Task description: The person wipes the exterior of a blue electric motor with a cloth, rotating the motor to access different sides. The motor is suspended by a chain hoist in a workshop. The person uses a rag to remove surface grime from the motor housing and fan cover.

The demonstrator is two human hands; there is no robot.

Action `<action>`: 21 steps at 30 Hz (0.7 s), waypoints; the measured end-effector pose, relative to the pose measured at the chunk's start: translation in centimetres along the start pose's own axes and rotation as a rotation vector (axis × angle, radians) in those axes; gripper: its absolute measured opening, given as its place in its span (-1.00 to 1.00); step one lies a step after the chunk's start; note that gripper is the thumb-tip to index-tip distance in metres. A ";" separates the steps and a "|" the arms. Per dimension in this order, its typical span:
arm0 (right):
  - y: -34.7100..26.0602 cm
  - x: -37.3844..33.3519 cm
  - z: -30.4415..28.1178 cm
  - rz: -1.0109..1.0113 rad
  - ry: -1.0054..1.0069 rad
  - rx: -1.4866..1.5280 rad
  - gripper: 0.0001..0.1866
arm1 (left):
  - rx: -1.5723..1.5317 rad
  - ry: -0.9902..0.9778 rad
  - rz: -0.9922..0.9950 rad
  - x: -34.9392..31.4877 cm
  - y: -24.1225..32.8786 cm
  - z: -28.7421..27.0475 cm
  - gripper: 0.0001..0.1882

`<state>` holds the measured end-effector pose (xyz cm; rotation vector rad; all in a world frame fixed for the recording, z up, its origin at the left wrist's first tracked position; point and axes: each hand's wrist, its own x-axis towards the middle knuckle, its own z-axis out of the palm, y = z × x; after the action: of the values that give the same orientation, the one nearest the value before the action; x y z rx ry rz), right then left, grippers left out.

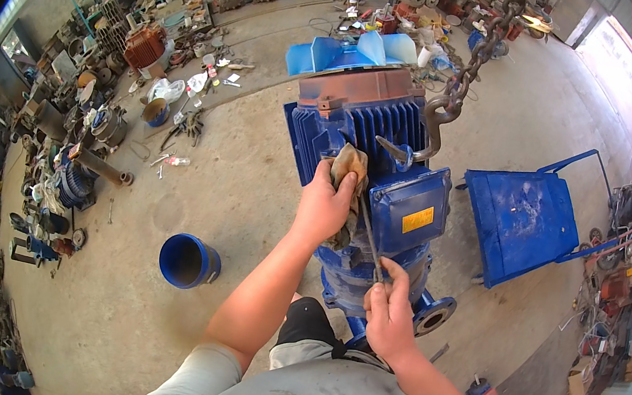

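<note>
A large blue electric motor with pump (373, 173) stands on the concrete floor (236, 186) directly in front of the person, its long axis running from the flanged pump end near the person's knees away toward the light-blue fan (362, 51) at the far end, so the fan end points away and slightly left. One left hand (324, 207) presses a brownish rag (349, 166) against the finned housing, fingers curled around the cloth. One right hand (390, 315) is closed around the lower end of a thin dark rod (369, 238), which slants up and left toward the rag; its upper end disappears behind the cloth, so where it ends cannot be made out. A single steel hook (432, 129) on one chain (481, 46) catches the motor's lifting eye; the chain's top is cut off at the upper edge. One blue terminal box (410, 205) with a yellow label faces right. One round flange (433, 315) shows beside the right hand; the pump body is partly hidden behind both forearms. Well apart to the left stands one blue bucket (189, 261), and to the right one blue hand cart (524, 215). Scrap parts along the left wall are too small to tell apart.
</note>
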<state>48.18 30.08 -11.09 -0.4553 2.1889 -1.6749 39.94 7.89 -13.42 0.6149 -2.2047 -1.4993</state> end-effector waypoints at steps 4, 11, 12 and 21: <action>-2.1 1.8 0.2 0.063 0.028 -0.262 -0.52 | -0.003 -0.060 -0.050 -0.5 -1.0 0.7 -0.43; -2.6 4.3 1.3 -0.205 0.101 -0.463 -0.51 | -0.258 0.023 0.083 -1.1 -2.1 1.9 -0.52; -2.2 4.1 1.4 -0.166 0.069 -0.485 -0.52 | -0.219 0.014 0.053 -1.3 -2.1 1.9 -0.53; -0.1 -0.8 -0.8 0.006 -0.038 -0.269 -0.42 | -0.265 0.045 0.093 -2.2 -1.6 0.6 -0.61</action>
<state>48.50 31.12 -10.71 -0.5445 2.3936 -1.3614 41.65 9.05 -15.35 0.4487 -1.9288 -1.6740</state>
